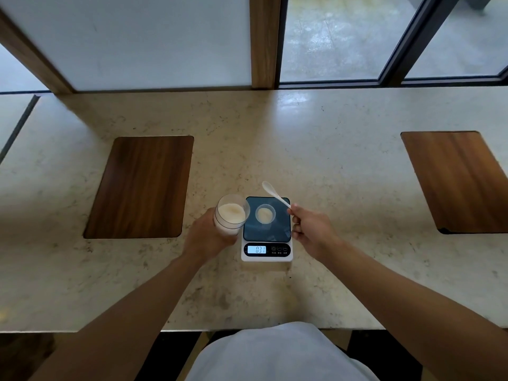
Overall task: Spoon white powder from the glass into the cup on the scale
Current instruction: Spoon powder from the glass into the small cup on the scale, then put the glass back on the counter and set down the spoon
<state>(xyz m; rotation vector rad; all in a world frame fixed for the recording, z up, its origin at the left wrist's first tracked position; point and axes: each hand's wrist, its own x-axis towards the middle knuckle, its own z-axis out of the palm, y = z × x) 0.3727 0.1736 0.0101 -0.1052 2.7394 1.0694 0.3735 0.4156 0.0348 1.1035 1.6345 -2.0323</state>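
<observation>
Scale (266, 244) sits on the tabletop (316, 138) right in front of the person; everything else placed w/ ref to it. Small cup (265, 214) stands at the middle of its dark platform, some powder already in it, display lit w/ a reading. Left hand (204, 237) has its grip wrapped round the glass (231, 215), held just left of the scale and tipped toward it, prob. so the mouth is easy to reach. Powder sits high in the glass. Right hand (310, 229), at the scale's right edge, pinches the spoon (275, 193) by its handle end; bowl is raised beyond the scale's far edge, looks empty. Judging by that, next is another dip into the glass. Two wooden boards lie well off to either side.
</observation>
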